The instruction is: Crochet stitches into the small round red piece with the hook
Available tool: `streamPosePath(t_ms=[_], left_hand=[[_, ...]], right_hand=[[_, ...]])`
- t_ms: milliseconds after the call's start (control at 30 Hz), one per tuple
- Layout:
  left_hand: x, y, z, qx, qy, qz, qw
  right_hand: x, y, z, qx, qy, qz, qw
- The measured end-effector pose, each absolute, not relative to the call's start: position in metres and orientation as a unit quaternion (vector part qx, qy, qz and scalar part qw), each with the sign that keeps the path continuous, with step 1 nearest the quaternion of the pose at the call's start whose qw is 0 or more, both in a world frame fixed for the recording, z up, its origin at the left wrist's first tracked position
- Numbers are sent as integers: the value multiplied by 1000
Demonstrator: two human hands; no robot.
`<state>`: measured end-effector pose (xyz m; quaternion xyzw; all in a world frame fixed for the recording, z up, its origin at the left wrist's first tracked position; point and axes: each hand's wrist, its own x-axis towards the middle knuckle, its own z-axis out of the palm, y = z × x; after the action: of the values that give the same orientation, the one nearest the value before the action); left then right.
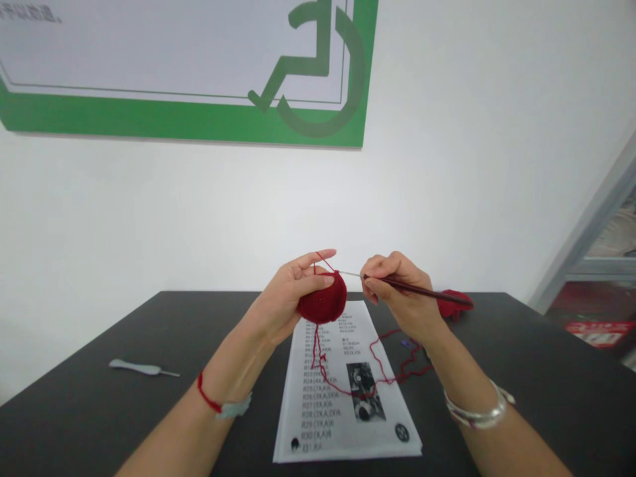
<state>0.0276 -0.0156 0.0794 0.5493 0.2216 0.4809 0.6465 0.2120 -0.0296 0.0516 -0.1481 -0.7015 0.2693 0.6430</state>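
Pinched between the thumb and fingers of my left hand [293, 288] is a round red crochet piece [325, 301]. Red yarn [324, 261] loops over the raised left index finger and runs down to the piece's top edge. My right hand [400, 288] is closed around the dark handle of a crochet hook [427, 291], gripped like a pen. The hook's thin metal shaft reaches left to the upper edge of the piece, touching the stitches there; its very tip is hidden in the yarn. Loose yarn hangs below the piece and trails across the paper.
A printed pattern sheet [318, 437] lies on the black table [199, 331] beneath my hands. A red yarn ball [454, 303] sits behind my right wrist, near a small purple item [407, 344]. Another hook with a pale handle [135, 366] lies at the left.
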Motion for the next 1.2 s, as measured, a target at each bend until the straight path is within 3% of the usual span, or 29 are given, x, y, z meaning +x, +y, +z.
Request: streamPosePath(t_ms=[600,767,967,1200], left_hand=[[10,-13,88,640,224,325,659],[24,-16,81,637,220,455,583],[40,-19,71,587,202,482,619],[46,-23,70,560,200,486,640]], right_hand=[[227,-38,61,-115,-685,448,562],[208,-28,56,-86,-594,558,573],[193,-19,41,-128,-591,444,661],[205,-16,40,-169,-687,351,614]])
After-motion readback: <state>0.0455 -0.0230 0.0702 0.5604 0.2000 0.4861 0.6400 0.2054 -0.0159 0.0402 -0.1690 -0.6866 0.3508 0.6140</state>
